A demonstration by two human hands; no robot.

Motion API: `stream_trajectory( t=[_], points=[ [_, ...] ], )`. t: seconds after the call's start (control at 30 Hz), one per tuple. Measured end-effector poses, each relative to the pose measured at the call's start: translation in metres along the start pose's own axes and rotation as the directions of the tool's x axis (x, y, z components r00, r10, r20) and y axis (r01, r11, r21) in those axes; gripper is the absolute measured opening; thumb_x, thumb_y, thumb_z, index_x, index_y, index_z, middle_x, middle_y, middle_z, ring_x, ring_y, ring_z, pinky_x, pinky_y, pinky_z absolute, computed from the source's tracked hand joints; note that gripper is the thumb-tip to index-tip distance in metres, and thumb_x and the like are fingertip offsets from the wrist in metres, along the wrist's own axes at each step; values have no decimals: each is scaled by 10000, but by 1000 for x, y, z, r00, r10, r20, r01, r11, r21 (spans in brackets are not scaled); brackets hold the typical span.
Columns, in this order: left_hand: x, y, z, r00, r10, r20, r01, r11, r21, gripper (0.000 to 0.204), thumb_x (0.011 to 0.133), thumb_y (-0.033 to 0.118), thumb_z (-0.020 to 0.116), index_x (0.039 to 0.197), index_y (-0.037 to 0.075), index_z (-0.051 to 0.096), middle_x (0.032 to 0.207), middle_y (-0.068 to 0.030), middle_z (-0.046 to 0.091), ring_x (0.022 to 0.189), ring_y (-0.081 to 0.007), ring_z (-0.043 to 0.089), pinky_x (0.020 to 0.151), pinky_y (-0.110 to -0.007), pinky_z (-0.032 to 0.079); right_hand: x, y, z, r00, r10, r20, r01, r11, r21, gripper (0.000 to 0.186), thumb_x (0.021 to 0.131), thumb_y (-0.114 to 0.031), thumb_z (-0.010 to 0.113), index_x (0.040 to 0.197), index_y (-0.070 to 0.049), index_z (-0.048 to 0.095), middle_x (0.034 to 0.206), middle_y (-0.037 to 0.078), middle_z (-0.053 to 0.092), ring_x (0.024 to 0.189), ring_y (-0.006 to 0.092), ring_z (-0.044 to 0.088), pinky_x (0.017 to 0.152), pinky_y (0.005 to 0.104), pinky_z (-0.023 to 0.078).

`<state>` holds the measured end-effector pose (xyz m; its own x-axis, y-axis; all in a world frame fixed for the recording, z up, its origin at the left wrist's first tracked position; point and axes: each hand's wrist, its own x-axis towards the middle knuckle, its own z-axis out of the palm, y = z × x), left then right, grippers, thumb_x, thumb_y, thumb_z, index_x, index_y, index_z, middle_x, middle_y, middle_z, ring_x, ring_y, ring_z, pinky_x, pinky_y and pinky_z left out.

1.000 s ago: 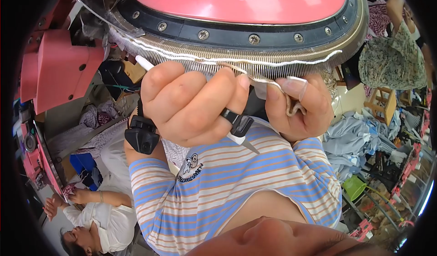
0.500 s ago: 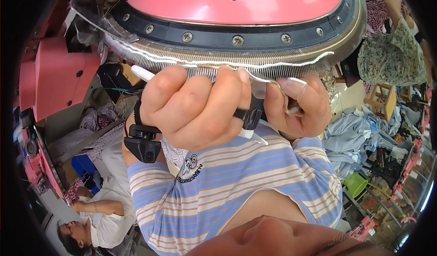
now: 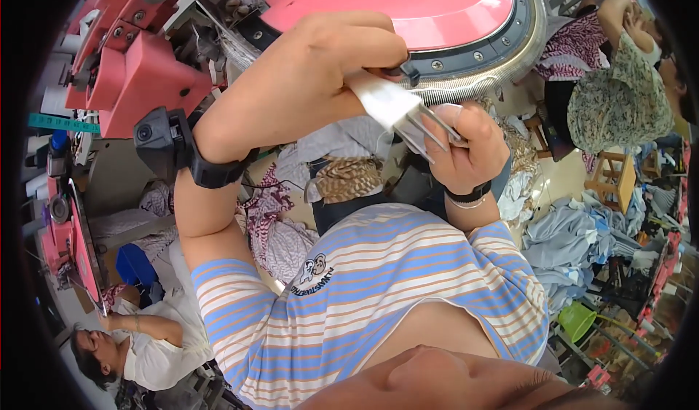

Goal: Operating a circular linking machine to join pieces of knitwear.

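Observation:
My left hand [image 3: 328, 75], with a black device strapped to its wrist [image 3: 171, 144], is raised against the rim of a round pink machine head [image 3: 408, 2]. It is closed around a white flat tool [image 3: 386, 104] with a small black part at the top. Thin metal prongs [image 3: 433, 126] run from that tool into my right hand [image 3: 470, 148], which is closed on them just under the ring of fine needles [image 3: 495, 75]. The right wrist has a black band. What lies inside the right fist is hidden.
A pink machine arm [image 3: 138, 75] stands at the left. One person sits at the upper right [image 3: 619, 82], another at the lower left [image 3: 145, 344]. Below are piles of blue cloth [image 3: 575, 242], a wooden stool [image 3: 611, 177] and a green basin [image 3: 579, 319].
Both hands have moved right along the machine rim and drawn apart. The left hand has lifted higher, and the white tool and its prongs now show between the hands.

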<state>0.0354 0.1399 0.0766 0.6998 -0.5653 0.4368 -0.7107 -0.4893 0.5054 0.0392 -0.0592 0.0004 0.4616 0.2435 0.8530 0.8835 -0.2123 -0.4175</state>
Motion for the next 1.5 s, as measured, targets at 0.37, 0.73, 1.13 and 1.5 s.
stream_trajectory(
  t=[0.37,0.73,1.13,1.5],
  points=[
    [3,-2,4,999,-27,-36,23,995,-99,254,690,21,650,880,-46,494,850,-109,554,642,-152,526,567,-240,416,-2,8,-3,998,51,47,-51,999,-12,228,672,-46,714,851,-16,577,659,104,576,475,150,491,441,228,371],
    [17,11,10,991,-128,26,128,992,2,226,625,48,684,764,-24,521,778,-112,542,650,-222,521,570,-261,411,-4,14,-2,998,25,-49,-22,997,69,216,679,-26,707,836,-39,559,528,12,488,437,148,446,403,240,351],
    [30,15,15,997,-75,14,74,997,11,214,639,14,658,747,-29,478,755,-149,495,619,-307,487,530,-314,408,-4,22,-8,996,22,-89,-16,998,68,210,675,-39,725,810,-22,565,526,26,491,427,143,435,399,226,345],
    [42,21,17,983,-135,127,108,973,202,225,653,60,683,686,-21,476,682,-145,492,576,-307,498,490,-323,404,1,30,-21,999,-13,-43,18,993,121,236,640,1,725,823,-8,578,548,35,495,431,153,439,399,237,341]
  ],
)
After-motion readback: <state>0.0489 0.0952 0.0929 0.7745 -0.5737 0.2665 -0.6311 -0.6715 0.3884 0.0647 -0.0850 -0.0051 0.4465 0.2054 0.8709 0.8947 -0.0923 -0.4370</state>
